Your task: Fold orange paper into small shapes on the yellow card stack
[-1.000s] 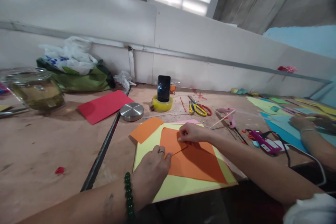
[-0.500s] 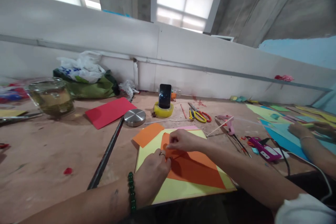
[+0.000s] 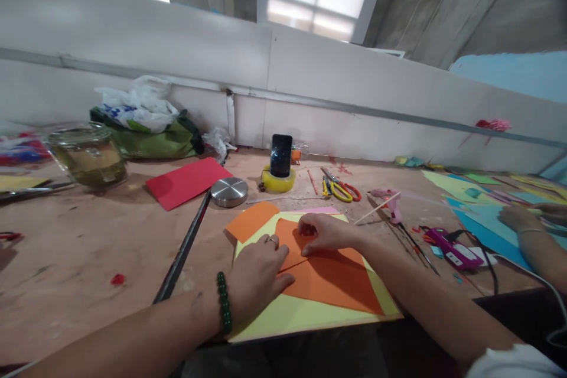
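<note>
Along the left of the table, a glass jar holds greenish liquid, and nearer the front lies a small red scrap. Behind them, against the wall, sits a green bag topped with crumpled white plastic. Next come a red sheet lying flat and, just beside its right end, a round metal disc. A green bead bracelet circles the person's left wrist; the left hand is spread, its thumb held away from the fingers, fingertips down on the left side of a large orange sheet. That sheet lies on a pale yellow sheet at the table's front edge, with a smaller orange piece at the upper left corner. Behind, a phone stands upright in a yellow tape roll. The right hand is curled over the orange sheet's upper part, thumb bent toward the fingers; whether it pinches anything I cannot tell. Farther right lie scissors with yellow and red handles, a pink glue gun, a purple device, and blue sheets under a co-worker's hand.
</note>
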### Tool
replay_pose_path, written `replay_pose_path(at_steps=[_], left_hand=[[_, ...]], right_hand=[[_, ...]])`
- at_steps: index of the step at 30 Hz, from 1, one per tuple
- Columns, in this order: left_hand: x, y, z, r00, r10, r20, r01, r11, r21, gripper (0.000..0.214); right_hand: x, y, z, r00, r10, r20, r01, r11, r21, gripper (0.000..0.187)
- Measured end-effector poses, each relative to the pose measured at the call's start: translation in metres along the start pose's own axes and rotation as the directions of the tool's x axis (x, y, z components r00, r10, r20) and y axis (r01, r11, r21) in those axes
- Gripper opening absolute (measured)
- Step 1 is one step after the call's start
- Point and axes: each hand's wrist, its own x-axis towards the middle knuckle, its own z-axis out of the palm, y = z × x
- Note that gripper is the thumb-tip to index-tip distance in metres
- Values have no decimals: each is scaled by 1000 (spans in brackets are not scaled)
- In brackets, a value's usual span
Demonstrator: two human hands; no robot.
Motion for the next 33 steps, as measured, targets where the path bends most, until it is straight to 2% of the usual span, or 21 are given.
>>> replay_pose_path(at_steps=[3, 8, 12, 16, 23, 27, 31, 33], left_hand=[[7, -10, 1, 999, -32, -10, 31, 998, -63, 24], [13, -19, 8, 999, 19, -38, -23, 994, -106, 23], [15, -19, 6, 999, 16, -35, -24, 976, -217, 33], [15, -21, 3, 1000, 17, -23, -23, 956, -292, 33], [16, -22, 7, 998, 19, -59, -35, 956, -293, 27], [18, -22, 10, 998, -24, -51, 6, 948, -319, 28], [17, -23, 14, 998, 13, -57, -29, 956, -292, 34], [17, -22, 15, 998, 45, -48, -56, 963, -263, 32]], right_hand=[[-6, 2, 4, 998, -51, -26, 52, 999, 14, 45], [-15, 2, 0, 990, -140, 29, 139, 990, 24, 63], [-15, 3, -1, 984, -176, 6, 176, 984, 20, 54], [-14, 6, 0, 977, -213, -2, 213, 976, 43, 40], [-18, -3, 0, 989, -148, 11, 148, 989, 20, 50], [-18, -10, 2, 998, -29, -55, 30, 999, 26, 48], [-22, -13, -1, 995, -78, 64, 77, 997, 11, 58], [-23, -14, 0, 997, -63, 53, 61, 998, 33, 54]])
